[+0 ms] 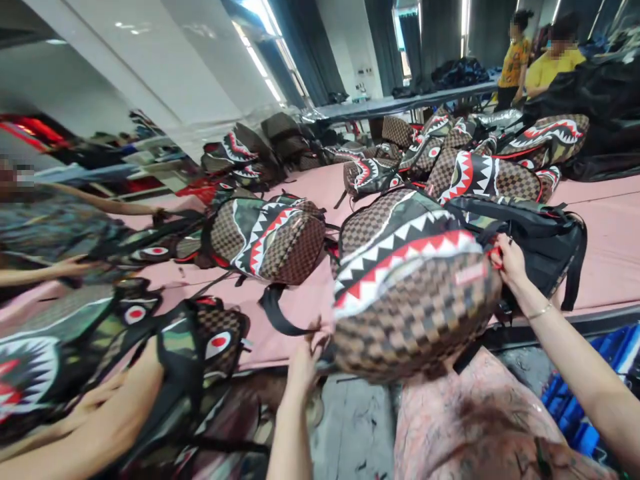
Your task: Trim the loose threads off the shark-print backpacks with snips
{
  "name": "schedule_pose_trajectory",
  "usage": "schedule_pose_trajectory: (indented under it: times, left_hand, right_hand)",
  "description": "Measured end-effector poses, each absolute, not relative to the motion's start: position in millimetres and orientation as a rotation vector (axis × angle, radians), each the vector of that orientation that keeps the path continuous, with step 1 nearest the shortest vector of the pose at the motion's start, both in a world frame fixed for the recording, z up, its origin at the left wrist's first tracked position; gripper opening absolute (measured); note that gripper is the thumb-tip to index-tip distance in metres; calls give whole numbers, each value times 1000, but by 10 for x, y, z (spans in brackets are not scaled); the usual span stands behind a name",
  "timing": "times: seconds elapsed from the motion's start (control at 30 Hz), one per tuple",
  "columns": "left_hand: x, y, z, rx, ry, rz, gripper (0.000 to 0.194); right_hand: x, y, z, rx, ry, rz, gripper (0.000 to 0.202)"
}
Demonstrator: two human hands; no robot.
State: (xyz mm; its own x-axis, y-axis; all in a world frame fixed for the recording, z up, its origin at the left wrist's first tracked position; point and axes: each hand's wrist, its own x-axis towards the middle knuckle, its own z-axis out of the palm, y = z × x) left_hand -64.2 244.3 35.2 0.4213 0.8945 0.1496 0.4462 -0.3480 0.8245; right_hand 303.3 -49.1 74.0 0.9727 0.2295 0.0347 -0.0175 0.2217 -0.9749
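A brown checkered backpack [415, 287] with a printed shark mouth in red, white and camouflage is held up in front of me, tilted over the table's near edge. My left hand [311, 350] is closed on its lower left side, beside a black strap [283, 313]. On the opposite side, the fingers of my right hand [510, 261] pinch the edge near a red bit of trim. The backpack is partly smeared by motion. Behind my right hand lies another backpack [535, 243] with its black back and straps facing up.
More shark-print backpacks, such as one at centre left [270, 240], lie along the pink table [610, 233]. At left, co-workers' arms [100, 413] handle other bags close to mine. Two people [515, 67] stand at the far right. Blue material [590, 393] is low at right.
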Motion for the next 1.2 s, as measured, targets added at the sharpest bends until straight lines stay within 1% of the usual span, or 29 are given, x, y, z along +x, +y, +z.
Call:
schedule_pose_trajectory:
  times: [0.07,0.1,0.2,0.27,0.37,0.43,0.5,0.6,0.67,0.8,0.9,0.97,1.07,1.2]
  left_hand:
    - [-828,2231,-39,1982,1154,637,25]
    - [-898,2107,-209,1996,1169,566,28]
    - [-974,1734,-526,2056,1197,452,39]
    - [-900,1534,-562,2118,1211,511,41]
    - [-659,1350,-442,2232,1147,673,42]
    - [-485,1285,-329,2355,1045,661,46]
    - [-368,1221,-249,2549,939,485,52]
    - [-361,1034,-242,2808,764,153,61]
    - [-442,830,-295,2896,649,93,62]
    - [-550,445,-303,2971,521,182,51]
    - [-333,376,-124,2932,479,221,35]
    - [-18,416,8,2826,351,257,25]
    - [556,484,105,2598,47,239,23]
    - [1140,482,70,2418,-198,47,25]
  right_hand:
    - [2837,-800,405,-1453,-165,164,47]
    - [2714,-928,249,-1538,-181,180,49]
    - [2350,-1196,-94,-1852,-306,276,50]
    - [2161,-1317,-217,-2066,-405,334,45]
    - [1930,-1490,-329,-2382,-480,414,39]
    - [1771,-1610,-406,-2512,-471,476,36]
    - [1602,-1718,-485,-2496,-440,515,34]
    - [1382,-1829,-557,-2266,-352,502,37]
    - [1295,-1859,-545,-2052,-271,527,39]
    - [1284,-1839,-424,-1739,-157,563,42]
    - [1332,-1803,-351,-1738,-128,449,40]
    - [1340,-1779,-335,-1766,-110,387,38]
    - [1294,-1735,-346,-1803,-93,331,31]
    - [1187,-1669,-382,-1825,-135,288,19]
